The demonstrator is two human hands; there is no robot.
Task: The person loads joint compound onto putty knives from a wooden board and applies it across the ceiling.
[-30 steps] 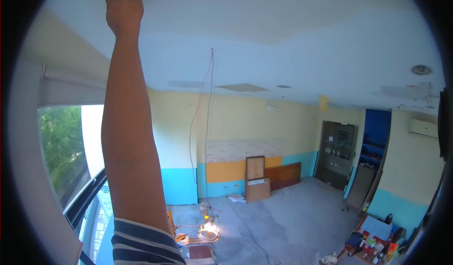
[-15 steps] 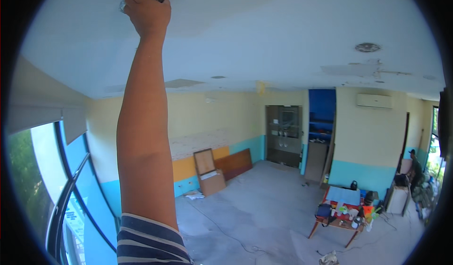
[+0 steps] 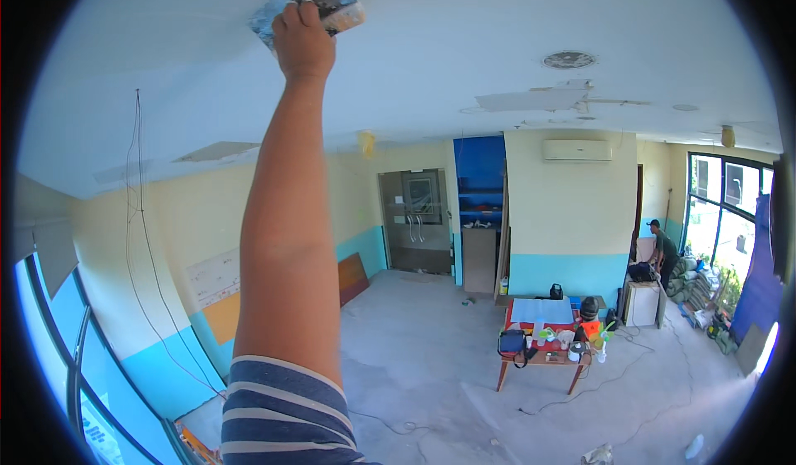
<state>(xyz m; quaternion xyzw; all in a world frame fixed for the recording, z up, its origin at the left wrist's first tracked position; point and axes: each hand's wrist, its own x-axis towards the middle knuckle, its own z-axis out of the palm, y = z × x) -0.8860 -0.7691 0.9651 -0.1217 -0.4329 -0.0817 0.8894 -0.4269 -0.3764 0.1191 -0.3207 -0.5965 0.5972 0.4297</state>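
My left hand (image 3: 303, 42) is raised high at the top of the picture, closed on a wide, flat metal scraper (image 3: 344, 5) smeared with pale material. The scraper lies against the white ceiling (image 3: 414, 42), or very close to it; I cannot tell if it touches. My forearm, in a striped sleeve, rises from the bottom centre-left. My right hand is out of view.
A cluttered wooden table (image 3: 531, 357) stands right of centre on the dusty floor (image 3: 439, 349), with cables around it. A co-worker (image 3: 662, 249) bends beside piled sacks (image 3: 688, 278) near the right window. Wires (image 3: 141, 208) hang from the ceiling at left.
The view has swung right, bringing the table, co-worker and far window further in. My raised hand has shifted rightward in the picture, and more of the scraper shows.
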